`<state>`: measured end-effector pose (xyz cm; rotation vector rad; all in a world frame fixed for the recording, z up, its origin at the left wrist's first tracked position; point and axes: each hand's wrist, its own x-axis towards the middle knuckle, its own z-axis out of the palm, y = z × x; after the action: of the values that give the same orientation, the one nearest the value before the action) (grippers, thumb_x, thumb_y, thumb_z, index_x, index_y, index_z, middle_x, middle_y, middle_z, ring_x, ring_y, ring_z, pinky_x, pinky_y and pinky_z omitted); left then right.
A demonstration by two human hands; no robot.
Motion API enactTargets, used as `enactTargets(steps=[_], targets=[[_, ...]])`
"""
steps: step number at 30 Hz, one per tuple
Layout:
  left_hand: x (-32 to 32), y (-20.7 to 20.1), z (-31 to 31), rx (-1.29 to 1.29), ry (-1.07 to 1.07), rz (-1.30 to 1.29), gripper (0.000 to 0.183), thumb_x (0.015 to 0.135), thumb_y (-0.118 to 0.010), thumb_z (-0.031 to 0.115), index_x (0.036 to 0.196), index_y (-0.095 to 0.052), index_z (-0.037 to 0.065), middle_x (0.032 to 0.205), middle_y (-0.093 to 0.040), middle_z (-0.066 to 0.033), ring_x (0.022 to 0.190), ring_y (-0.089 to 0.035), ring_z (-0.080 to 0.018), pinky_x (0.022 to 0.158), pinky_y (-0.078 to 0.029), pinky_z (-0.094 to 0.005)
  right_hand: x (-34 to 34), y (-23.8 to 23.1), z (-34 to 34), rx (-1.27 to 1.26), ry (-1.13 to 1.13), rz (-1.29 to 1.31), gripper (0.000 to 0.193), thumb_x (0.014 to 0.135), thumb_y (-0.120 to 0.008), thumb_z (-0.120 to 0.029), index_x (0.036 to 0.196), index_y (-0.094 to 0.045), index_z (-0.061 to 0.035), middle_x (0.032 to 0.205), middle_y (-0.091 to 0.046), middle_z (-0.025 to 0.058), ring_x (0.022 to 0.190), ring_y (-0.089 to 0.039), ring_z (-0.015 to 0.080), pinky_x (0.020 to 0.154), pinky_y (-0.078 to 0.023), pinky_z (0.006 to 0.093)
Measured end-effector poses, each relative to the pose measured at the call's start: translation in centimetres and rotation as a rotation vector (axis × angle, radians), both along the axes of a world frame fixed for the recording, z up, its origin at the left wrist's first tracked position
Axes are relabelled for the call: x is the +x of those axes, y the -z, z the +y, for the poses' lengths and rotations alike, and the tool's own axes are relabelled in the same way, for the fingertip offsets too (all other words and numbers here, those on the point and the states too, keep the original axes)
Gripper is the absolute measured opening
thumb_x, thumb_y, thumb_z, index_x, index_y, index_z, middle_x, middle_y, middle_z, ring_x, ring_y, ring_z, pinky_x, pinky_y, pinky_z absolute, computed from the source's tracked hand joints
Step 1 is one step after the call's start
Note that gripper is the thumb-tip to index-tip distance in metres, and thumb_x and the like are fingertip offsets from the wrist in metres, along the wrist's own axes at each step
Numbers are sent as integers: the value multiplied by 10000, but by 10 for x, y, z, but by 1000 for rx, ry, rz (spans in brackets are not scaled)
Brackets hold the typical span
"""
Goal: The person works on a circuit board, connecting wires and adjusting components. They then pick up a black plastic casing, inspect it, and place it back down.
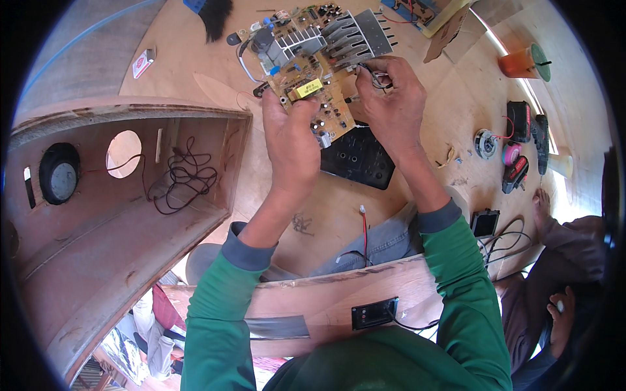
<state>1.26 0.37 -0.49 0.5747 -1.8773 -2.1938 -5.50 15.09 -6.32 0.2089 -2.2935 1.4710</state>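
My left hand (292,146) grips the lower left edge of a brown circuit board (336,118), thumb on top beside a yellow block-shaped component (308,89). The board is held up at a tilt, with finned metal heat sinks (368,32) on its far side. At the board's right edge my right hand (396,104) is closed in a pinch on thin dark wires (378,81); their ends are partly hidden by the fingers. Beneath the board and between my wrists lies a black panel (358,158) with holes, partly covered by the board.
An open wooden box (130,215) with a round speaker (60,174) and tangled cable (186,179) stands left. A matchbox (142,62) and black brush (214,18) lie beyond. At right are an orange cup (518,63), a drill (540,140), battery packs (516,173) and another person's leg (574,247).
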Motion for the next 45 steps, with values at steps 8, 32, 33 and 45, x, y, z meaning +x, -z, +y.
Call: enactTargets(steps=[8,32,33,45], targets=[[1,-1,19,-337,-76,33,391,956,-741,112,1256,-557,-59,1115,-693,-140,989,-674,-215,910,-558,-372,3,1,2,-44,-1,-28,176,952,-827,-135,1057,-820,7,951,-800,107,802,-696,168,786,-569,310],[-1,1,5,-375,-12,-57,446,945,-854,101,1258,-592,-80,1070,-748,-119,913,-714,-141,783,-601,-315,14,-12,-6,-6,27,52,112,975,-805,-94,1010,-762,2,808,-735,146,687,-705,215,658,-553,357],[-1,1,6,-389,-19,-38,439,946,-853,100,1256,-597,-77,1070,-749,-115,908,-714,-139,782,-601,-313,13,-12,-6,-33,29,41,113,972,-808,-94,1010,-766,4,810,-739,146,691,-707,212,662,-554,357],[1,-1,9,-349,-22,-55,424,963,-837,107,1283,-611,-55,1089,-749,-86,957,-711,-116,825,-602,-304,13,-15,-4,-6,81,16,151,953,-826,-105,991,-769,30,820,-754,157,728,-712,198,689,-559,357]])
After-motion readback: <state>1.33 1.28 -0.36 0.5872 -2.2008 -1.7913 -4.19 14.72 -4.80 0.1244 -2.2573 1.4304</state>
